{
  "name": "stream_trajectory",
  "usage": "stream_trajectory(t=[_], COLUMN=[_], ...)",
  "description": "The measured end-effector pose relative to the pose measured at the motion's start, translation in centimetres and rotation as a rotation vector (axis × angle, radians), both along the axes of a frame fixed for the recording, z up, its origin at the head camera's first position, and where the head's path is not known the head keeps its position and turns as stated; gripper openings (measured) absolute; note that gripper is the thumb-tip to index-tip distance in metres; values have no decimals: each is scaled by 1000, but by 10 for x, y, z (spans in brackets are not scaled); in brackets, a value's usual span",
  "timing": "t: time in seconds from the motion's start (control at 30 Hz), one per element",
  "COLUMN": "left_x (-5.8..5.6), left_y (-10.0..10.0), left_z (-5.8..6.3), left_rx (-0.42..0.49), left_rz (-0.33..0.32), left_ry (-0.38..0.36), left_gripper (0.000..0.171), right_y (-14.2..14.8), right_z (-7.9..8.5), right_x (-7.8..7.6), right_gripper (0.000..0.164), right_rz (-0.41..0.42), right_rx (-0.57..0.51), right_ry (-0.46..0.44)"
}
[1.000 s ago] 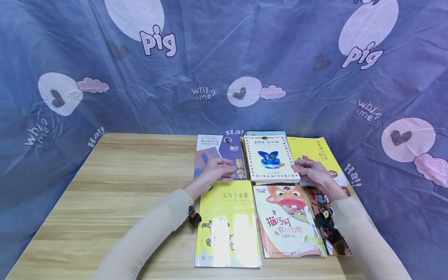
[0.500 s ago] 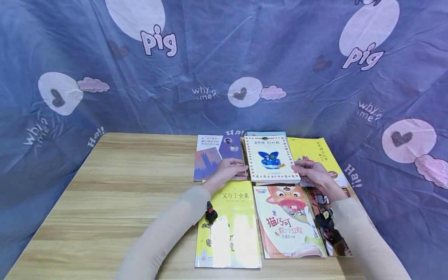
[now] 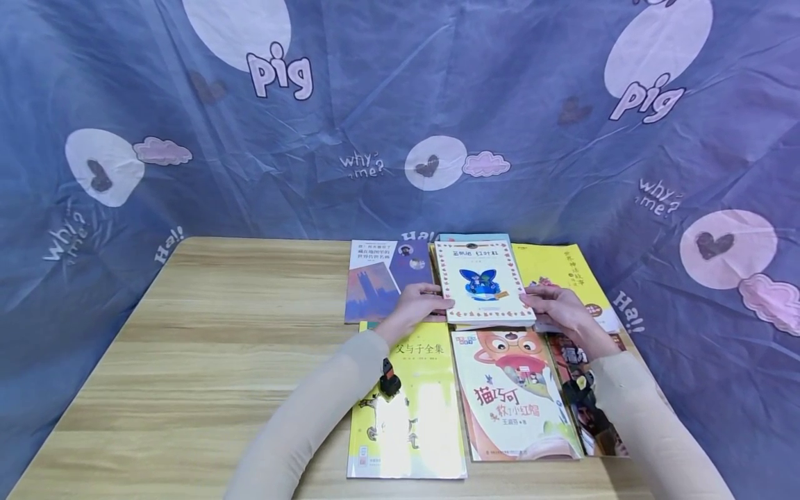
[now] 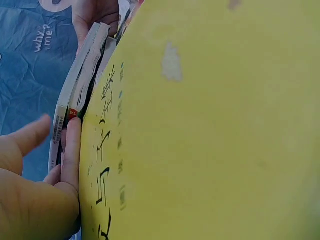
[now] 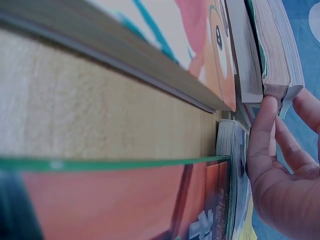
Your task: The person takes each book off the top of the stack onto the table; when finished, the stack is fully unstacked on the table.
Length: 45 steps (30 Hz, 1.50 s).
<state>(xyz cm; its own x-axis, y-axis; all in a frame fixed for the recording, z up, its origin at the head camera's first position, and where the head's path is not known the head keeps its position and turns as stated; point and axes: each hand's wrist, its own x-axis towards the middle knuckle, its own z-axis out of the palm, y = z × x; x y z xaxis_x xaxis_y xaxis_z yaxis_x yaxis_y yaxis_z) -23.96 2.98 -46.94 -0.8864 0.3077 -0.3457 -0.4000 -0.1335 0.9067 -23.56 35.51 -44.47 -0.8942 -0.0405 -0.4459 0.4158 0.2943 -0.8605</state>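
A white storybook (image 3: 484,285) with a blue picture and a patterned border lies on top of a stack in the back row. My right hand (image 3: 562,314) holds its right edge; in the right wrist view the thumb is at the cover and the fingers (image 5: 262,127) are at the lower corner. My left hand (image 3: 415,309) has reached the book's left edge. In the left wrist view its thumb (image 4: 32,134) is raised apart from the cover, while a straight finger touches the book's side. The left forearm passes over a yellow book (image 3: 431,375).
A purple book (image 3: 369,281) lies to the left, a yellow-and-white book (image 3: 559,267) to the right. In front are a cat-picture book (image 3: 519,410) and a dark-red book (image 3: 596,417), partly under the right arm. A blue cloth (image 3: 350,104) hangs behind the wooden table (image 3: 206,333).
My left hand has moved right, across the purple book, to the white storybook's left edge. The right hand stays at its right edge. The books have hardly shifted.
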Motion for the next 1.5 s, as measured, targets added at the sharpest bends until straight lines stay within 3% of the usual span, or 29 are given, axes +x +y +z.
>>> stream_trajectory(t=[0.23,0.57,0.83,1.5], left_x=[1,0,-2,-1], left_y=[-1,-6,-17,-55], left_z=[2,2,3,9], left_rx=[-33,-6,70,81], left_rz=[-16,23,44,44], left_ry=[19,4,4,93], left_gripper=[63,57,60,54], right_y=[-1,0,1,2], right_z=[4,3,-2,-2], right_x=[2,2,0,-1], right_gripper=[79,77,74,77], right_rz=[-7,18,37,57], right_rx=[-21,1,11,79], right_ry=[1,14,13,26])
